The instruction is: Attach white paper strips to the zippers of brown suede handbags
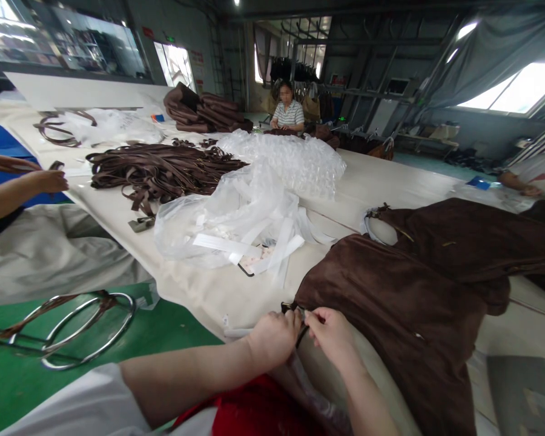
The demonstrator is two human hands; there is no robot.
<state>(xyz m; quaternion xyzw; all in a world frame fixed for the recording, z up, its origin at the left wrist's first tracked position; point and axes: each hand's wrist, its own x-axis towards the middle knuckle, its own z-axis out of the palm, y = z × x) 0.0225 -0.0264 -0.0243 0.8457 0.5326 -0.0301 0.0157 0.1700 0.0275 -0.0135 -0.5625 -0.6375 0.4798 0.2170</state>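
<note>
Fingers: left hand (pixel 275 336) and right hand (pixel 329 333) both pinched on a small dark clasp (pixel 295 310) | clasp sits at near edge of brown velvety garment (pixel 390 290) on cream tabletop (pixel 209 290) | clear crumpled plastic bags (pixel 236 212) beyond | metal ring (pixel 88 330) left.

On the table (pixel 381 175), a garment (pixel 413 290) lies along the near right edge, with the left hand (pixel 275 336) and right hand (pixel 329 333) touching at its near corner. Left of it, toward the middle, sits a heap of plastic bags (pixel 236 218); behind that, bubble wrap (pixel 290 160). A pile of straps (pixel 163 169) lies further left. At the far end, folded garments (pixel 204 112). Off the near left edge stands a ring stand (pixel 86 330).
</note>
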